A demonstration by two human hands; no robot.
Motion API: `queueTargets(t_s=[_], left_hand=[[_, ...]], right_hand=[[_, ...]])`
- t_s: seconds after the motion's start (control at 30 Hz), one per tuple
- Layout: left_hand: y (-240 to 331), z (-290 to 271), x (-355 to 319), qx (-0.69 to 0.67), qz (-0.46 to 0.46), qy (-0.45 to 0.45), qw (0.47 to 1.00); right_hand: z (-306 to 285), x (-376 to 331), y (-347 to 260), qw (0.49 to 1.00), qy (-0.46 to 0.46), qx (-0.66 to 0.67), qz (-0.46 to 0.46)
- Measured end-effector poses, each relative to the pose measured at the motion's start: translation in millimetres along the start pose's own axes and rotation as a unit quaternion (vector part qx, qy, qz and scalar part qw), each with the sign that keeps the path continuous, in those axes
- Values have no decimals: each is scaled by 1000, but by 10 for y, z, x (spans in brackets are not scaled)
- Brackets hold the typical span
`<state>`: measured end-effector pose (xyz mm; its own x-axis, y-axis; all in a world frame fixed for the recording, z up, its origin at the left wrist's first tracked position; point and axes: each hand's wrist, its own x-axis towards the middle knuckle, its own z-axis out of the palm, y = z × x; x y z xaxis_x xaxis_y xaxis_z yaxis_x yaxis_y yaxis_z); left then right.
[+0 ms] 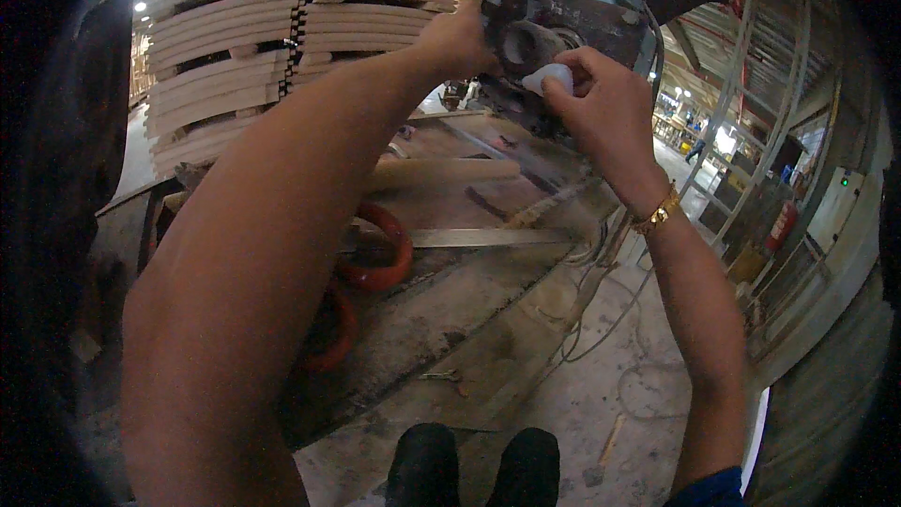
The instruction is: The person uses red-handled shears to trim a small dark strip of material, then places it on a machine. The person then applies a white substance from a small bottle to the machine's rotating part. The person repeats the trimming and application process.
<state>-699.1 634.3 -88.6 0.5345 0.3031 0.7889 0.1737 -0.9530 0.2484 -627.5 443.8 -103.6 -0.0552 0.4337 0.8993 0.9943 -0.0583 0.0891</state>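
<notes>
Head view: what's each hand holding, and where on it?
Right hand pinches a small white piece by its lower end, fingertips around it, at the grey machine head. Left hand grips the machine head's left side.

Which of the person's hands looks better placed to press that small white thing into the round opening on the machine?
Probably the right hand: it already pinches the small white piece just beside the round opening. The left hand rests on the machine head, seemingly steadying it.
</notes>
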Motion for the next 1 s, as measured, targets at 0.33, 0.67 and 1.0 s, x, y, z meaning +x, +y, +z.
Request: queueTargets(t_s=[0.33,0.67,1.0], left_hand=[[10,17,25,36,9,7,999],[68,44,39,22,-19,3,1000],[-120,86,139,43,33,6,999]], right_hand=[[-48,-40,23,974,-37,-98,-199],[-92,11,120,973,-29,-68,-219],[-471,-325,101,997,56,44,19]])
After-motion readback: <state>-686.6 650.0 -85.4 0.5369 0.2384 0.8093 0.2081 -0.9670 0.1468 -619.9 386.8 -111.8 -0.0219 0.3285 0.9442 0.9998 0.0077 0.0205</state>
